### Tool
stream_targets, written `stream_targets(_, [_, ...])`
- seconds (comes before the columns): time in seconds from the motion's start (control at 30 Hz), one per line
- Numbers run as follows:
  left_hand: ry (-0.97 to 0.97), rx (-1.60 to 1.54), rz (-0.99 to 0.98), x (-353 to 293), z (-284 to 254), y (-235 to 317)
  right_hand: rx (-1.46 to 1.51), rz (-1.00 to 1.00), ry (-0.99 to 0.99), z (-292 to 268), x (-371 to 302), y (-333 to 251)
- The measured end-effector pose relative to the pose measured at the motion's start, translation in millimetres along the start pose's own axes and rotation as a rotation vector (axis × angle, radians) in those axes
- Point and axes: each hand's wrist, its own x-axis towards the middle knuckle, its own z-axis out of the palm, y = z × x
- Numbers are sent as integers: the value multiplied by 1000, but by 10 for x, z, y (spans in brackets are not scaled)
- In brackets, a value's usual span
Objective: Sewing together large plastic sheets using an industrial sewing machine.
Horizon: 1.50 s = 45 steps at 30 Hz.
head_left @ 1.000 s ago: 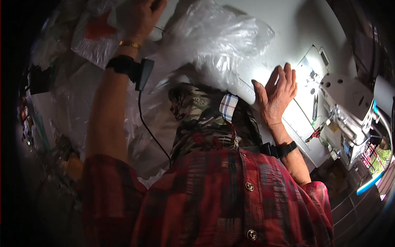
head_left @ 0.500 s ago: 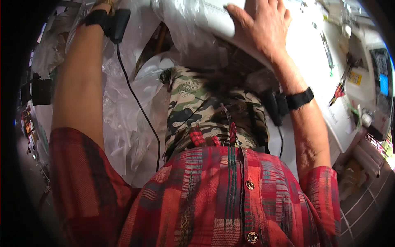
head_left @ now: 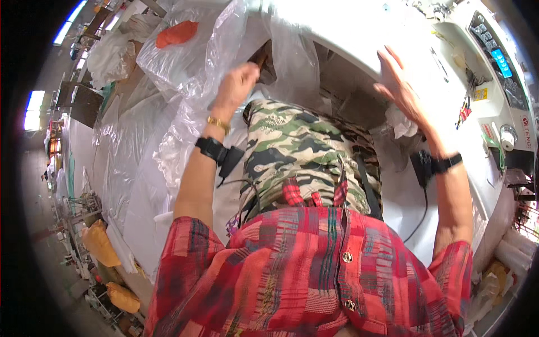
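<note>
My left hand (head_left: pixel 237 85) is above my left thigh, beside the clear plastic sheeting (head_left: pixel 227 36). Its fingers are curled closed, and whatever they may hold is hidden. My right hand (head_left: pixel 400 87) is at the near edge of the white sewing machine table (head_left: pixel 359 39), its fingers apart and nothing visible in them. Camouflage-patterned trousers (head_left: pixel 303 146) cover my lap between the two arms.
At the left, a clear plastic bag (head_left: pixel 168 62) has an orange piece (head_left: pixel 177 35) in or on it. A sewing machine (head_left: pixel 488 106) with a lit control panel (head_left: pixel 501 63) stands at the right. Crumpled white material (head_left: pixel 401 122) lies below the table edge.
My left hand has come back from the far left, toward my lap. My right hand has drawn back and right, to the table edge. The view has shifted, showing more plastic at left.
</note>
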Motion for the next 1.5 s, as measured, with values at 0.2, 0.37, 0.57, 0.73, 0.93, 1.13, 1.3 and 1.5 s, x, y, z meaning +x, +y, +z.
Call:
stream_targets(0.2, [-116, 438, -160, -487, 354, -1268, -401, 132, -85, -253, -478, -16])
stream_targets(0.37, [-204, 630, -175, -579, 461, -1594, -401, 79, 4, -218, -366, -131])
stream_targets(0.57, [-226, 791, 41, -114, 653, -1642, -398, 124, -25, -207, -426, -80])
stream_targets(0.73, [-585, 866, -183, -14, 701, -1907, -423, 148, -28, -211, -362, -166])
stream_targets(0.93, [-465, 785, -293, -452, 564, -2212, -408, 176, -66, -226, -337, -187])
stream_targets(1.13, [-208, 374, -269, -406, 365, -2214, -420, 151, -32, -200, -318, -175])
stream_targets(1.3, [-163, 68, -336, -77, -242, -1804, -421, 144, -10, -187, -302, -181])
stream_targets(1.5, [155, -715, -272, -114, -1064, -476, -416, 135, 3, -173, -317, -171])
